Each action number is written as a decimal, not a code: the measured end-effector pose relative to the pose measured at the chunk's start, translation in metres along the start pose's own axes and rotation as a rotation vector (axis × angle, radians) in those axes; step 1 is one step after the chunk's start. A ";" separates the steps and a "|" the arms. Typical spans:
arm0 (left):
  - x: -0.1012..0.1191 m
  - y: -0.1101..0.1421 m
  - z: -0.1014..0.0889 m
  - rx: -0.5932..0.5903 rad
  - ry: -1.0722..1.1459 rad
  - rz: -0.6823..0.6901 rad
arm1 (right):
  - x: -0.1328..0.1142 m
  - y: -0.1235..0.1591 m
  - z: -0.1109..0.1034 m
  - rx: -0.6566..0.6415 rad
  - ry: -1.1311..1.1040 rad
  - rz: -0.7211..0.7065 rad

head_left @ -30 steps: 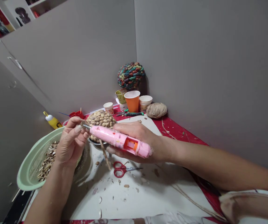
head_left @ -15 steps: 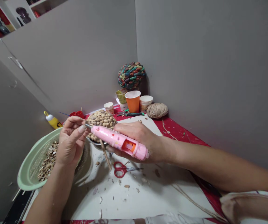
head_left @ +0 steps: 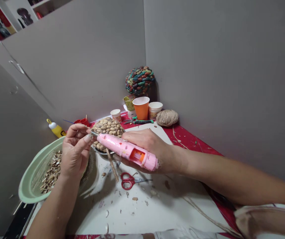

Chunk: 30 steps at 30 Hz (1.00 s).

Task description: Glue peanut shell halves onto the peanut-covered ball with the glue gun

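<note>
My right hand [head_left: 144, 146] is wrapped round a pink hot glue gun [head_left: 122, 148], its metal nozzle pointing left. At the nozzle tip, my left hand [head_left: 76, 149] pinches with thumb and fingers; whatever lies between them is too small and hidden to name. Behind the gun sits a rounded form covered with pale nut shells [head_left: 109, 127], partly blocked by the gun and my hands. A brown stick [head_left: 112, 166] slants down below the gun. Red-handled scissors [head_left: 128, 181] lie on the white board [head_left: 162, 212] beneath my hands.
A green colander [head_left: 25, 186] with shell pieces stands at the left, partly behind my left arm. Toward the back are an orange cup [head_left: 141, 109], paper cups [head_left: 155, 107], green-handled pliers [head_left: 143, 121], a twine ball [head_left: 167, 118] and a multicoloured ball [head_left: 140, 80]. Shell scraps dot the board.
Both hands stay almost in place. The orange trigger part seen in the glue gun's opening has shifted slightly.
</note>
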<state>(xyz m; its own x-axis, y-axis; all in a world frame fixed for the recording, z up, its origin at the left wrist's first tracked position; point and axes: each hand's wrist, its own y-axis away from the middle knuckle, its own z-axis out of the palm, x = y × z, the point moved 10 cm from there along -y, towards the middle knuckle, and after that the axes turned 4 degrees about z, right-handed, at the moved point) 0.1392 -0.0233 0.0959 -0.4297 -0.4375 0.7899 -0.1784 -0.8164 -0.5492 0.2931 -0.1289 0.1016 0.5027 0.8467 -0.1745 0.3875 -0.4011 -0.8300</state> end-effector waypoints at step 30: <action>-0.012 0.004 0.000 -0.023 0.084 -0.139 | 0.000 0.001 0.000 0.024 0.059 -0.011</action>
<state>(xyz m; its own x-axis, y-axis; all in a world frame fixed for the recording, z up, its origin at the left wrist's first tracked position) 0.1439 -0.0213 0.0849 -0.4722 -0.2869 0.8335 -0.2609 -0.8577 -0.4430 0.2932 -0.1295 0.1009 0.5430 0.8290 -0.1342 0.3754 -0.3826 -0.8442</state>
